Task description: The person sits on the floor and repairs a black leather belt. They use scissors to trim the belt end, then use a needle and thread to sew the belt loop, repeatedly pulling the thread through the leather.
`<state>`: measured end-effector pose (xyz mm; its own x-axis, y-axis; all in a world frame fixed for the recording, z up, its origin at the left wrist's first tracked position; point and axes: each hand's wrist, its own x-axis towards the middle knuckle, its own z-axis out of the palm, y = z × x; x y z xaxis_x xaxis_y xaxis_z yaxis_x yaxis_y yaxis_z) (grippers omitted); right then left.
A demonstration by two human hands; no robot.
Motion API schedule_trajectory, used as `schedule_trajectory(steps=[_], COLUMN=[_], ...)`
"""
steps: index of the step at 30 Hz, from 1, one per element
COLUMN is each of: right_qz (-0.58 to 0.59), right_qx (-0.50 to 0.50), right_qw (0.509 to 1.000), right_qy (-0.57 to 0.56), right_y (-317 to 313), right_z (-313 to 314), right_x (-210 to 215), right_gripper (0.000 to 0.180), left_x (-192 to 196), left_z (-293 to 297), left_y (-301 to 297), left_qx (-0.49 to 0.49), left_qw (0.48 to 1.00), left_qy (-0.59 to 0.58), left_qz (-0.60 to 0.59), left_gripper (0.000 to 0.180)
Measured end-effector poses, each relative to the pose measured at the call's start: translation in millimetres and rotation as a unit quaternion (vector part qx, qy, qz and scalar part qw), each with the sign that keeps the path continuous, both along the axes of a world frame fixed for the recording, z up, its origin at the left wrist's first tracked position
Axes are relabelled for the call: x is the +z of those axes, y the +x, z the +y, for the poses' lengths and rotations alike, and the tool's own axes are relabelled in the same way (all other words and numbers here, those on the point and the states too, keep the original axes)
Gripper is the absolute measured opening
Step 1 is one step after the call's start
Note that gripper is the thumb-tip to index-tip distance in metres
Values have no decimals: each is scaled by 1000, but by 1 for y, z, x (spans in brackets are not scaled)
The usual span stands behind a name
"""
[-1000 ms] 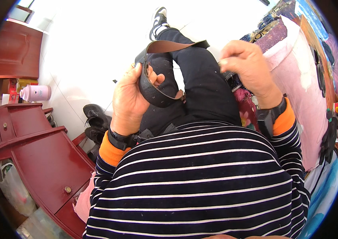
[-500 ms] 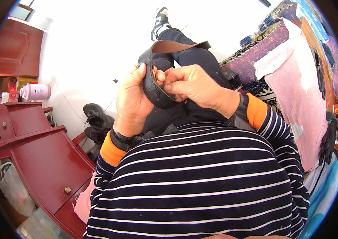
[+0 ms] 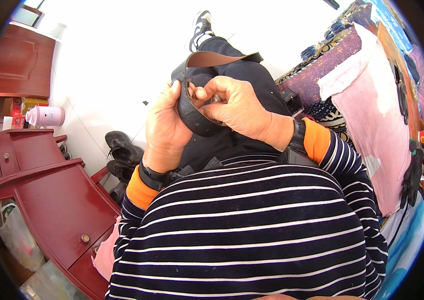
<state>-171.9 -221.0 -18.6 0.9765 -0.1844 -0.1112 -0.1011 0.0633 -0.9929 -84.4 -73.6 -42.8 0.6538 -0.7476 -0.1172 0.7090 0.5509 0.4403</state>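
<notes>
A black leather belt (image 3: 192, 117) with a brown inner side loops over my lap. My left hand (image 3: 164, 127) cups the curved part of the belt from the left, fingers behind it. My right hand (image 3: 239, 107) comes across from the right and pinches the belt's upper edge with thumb and fingertips, close against the left hand's fingers. A small metal part shows between my right fingers; what it is I cannot tell. Both wrists wear dark bands over orange cuffs of a striped sweater.
A dark red wooden cabinet (image 3: 47, 200) with drawers stands at the left, a pink-white jar (image 3: 44, 116) on a shelf above it. Black shoes (image 3: 122, 150) lie on the white tiled floor. A pink cloth (image 3: 377, 130) and patterned bedding lie at the right.
My right hand has swung from the far right over to the belt, and now grips it beside my left hand. The left hand has kept its hold.
</notes>
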Motion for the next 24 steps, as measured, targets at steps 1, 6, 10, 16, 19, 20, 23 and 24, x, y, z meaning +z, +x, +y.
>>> schedule_trajectory(steps=[1, 6, 10, 16, 19, 20, 23, 24], right_qz=[23, 7, 51, -15, -15, -22, -31, -30], right_qx=[-14, -13, 37, 46, 56, 51, 60, 50], right_qw=[1000, 1000, 998, 992, 989, 988, 982, 982], right_qy=[-3, -11, 23, 120, 136, 143, 175, 179], right_y=[-1, 1, -1, -28, -37, -39, -41, -41], right_z=[0, -1, -14, -62, -70, -70, -70, -71], right_x=[0, 0, 3, 17, 24, 25, 29, 31], right_gripper=[19, 15, 6, 8, 7, 7, 6, 6], left_x=[1, 3, 6, 12, 16, 17, 20, 20], left_z=[0, 0, -4, -7, -6, -5, -5, -5], left_y=[0, 0, -2, -5, -7, -7, -8, -9], left_qx=[-13, -26, 1, -2, -21, -27, -21, -5], left_qw=[1000, 1000, 1000, 1000, 999, 998, 999, 999], left_qy=[-11, 3, 11, -6, 34, 41, 42, 42], left_qz=[2, 4, 7, 1, -13, -28, -2, 10], left_gripper=[21, 21, 20, 19, 17, 16, 16, 16])
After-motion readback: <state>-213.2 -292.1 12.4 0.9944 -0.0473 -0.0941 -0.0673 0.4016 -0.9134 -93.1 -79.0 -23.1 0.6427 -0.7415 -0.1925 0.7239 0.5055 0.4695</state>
